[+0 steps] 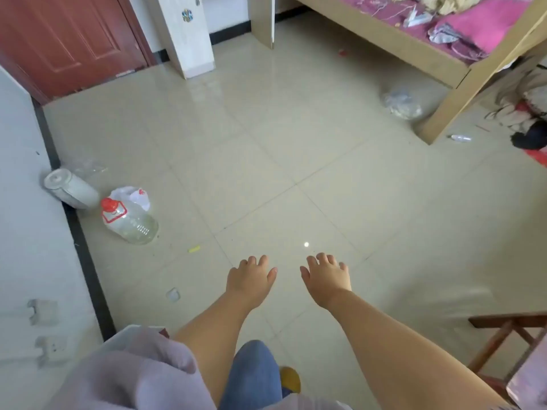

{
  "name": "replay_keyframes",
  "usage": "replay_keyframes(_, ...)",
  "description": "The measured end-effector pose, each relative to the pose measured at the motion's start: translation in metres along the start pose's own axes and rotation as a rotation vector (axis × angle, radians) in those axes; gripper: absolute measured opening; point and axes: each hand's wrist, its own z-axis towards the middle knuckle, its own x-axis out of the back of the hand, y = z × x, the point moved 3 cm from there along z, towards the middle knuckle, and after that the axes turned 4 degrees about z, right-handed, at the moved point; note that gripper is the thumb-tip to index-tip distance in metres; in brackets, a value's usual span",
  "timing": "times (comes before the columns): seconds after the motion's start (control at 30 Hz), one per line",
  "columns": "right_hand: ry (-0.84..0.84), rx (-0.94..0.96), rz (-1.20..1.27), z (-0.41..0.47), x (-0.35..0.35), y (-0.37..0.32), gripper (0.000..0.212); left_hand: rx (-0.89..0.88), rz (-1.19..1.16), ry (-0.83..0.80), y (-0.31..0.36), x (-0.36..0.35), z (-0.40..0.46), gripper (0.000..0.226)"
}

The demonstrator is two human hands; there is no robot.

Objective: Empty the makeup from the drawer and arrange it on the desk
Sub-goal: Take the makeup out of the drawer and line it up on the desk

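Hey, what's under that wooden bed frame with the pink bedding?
Under the light wooden bed frame, a crumpled clear plastic bag lies by its near leg, and a small clear plastic bottle lies on the floor beyond. Farther back, the frame hides the rest.

Drawer and makeup: nowhere in the head view.
Dark wooden stool (509,335): cut by the right edge; only part of the frame shows.
Light wooden bed frame (455,93): cut by the top and right edges.
Dark heap under the bed (529,137): too blurred to identify.
Red wooden door (65,39): cut by the top and left edges.
Yellow shoe (291,378): mostly hidden behind the blue-jeaned leg (251,377).
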Motion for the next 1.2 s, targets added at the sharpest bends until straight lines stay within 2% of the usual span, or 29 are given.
replay_keyframes(0.23,0.018,0.046,0.043,0.075,0.053,0.002,0.046,-0.004,0.006,0.08,-0.01,0.051,0.077,0.041)
replay_keyframes(0.67,0.14,-0.018,0.09,0.309,0.218,-0.018,0.045,-0.078,0.059,0.189,-0.078,0.213,0.329,0.041)
replay_keyframes(0.8,0.143,-0.053,0.094,0.372,0.255,-0.013,0.045,-0.084,0.058,0.153,-0.09,0.246,0.398,0.041)
replay_keyframes(1.1,0.166,-0.016,0.088,0.576,0.357,0.011,0.045,-0.062,0.097,0.176,-0.096,0.328,0.604,0.041)
replay_keyframes(1.2,0.175,-0.009,0.049,0.651,0.41,0.031,0.045,-0.037,0.026,0.192,-0.09,0.368,0.681,0.043)
